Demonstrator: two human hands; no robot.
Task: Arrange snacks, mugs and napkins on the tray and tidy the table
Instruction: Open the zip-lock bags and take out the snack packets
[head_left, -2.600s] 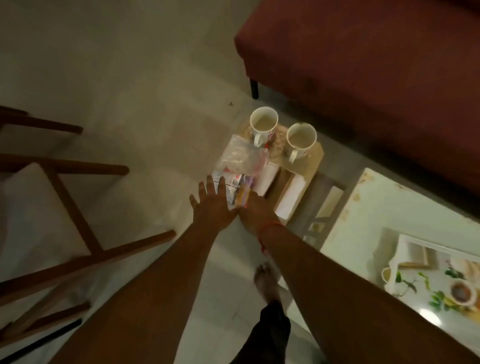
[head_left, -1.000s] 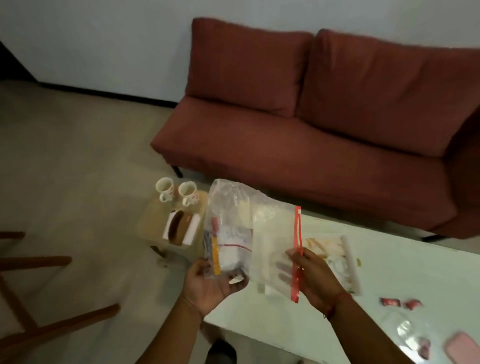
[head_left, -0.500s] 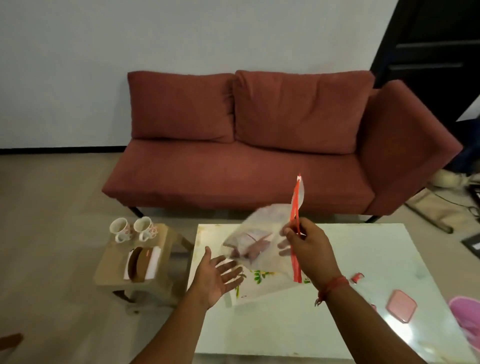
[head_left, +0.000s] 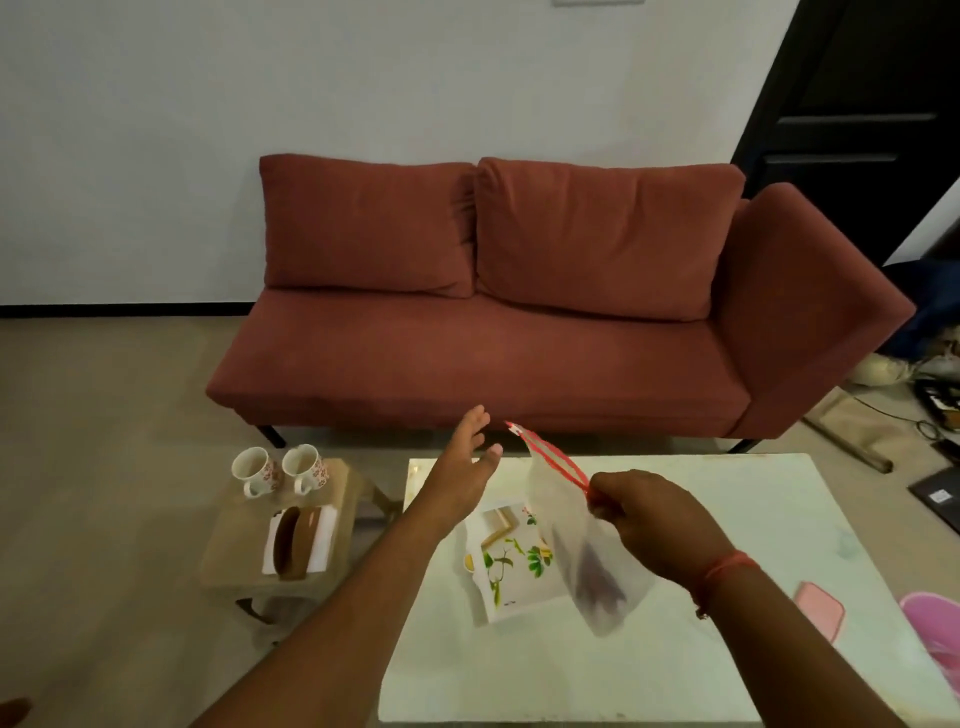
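My right hand (head_left: 641, 512) pinches the red zip edge of a clear plastic snack bag (head_left: 582, 551), which hangs over the white coffee table (head_left: 675, 649) with dark red snacks at its bottom. My left hand (head_left: 465, 467) is raised beside the bag with straight fingers and holds nothing. Under the bag lies a white tray (head_left: 511, 561) with a floral print. Two floral mugs (head_left: 280, 470) stand on a small wooden stool (head_left: 234, 566) to the left, next to a brown holder with white napkins (head_left: 298, 540).
A red sofa (head_left: 519, 332) stands behind the coffee table. A pink flat object (head_left: 821, 610) lies on the table's right side, and a pink container (head_left: 935, 639) sits at the right edge. Cables and clutter lie on the floor at far right.
My left hand has let go of the bags and risen toward the bag's mouth. My right hand has swung the bag so that it hangs down over the tray. My view has lifted.
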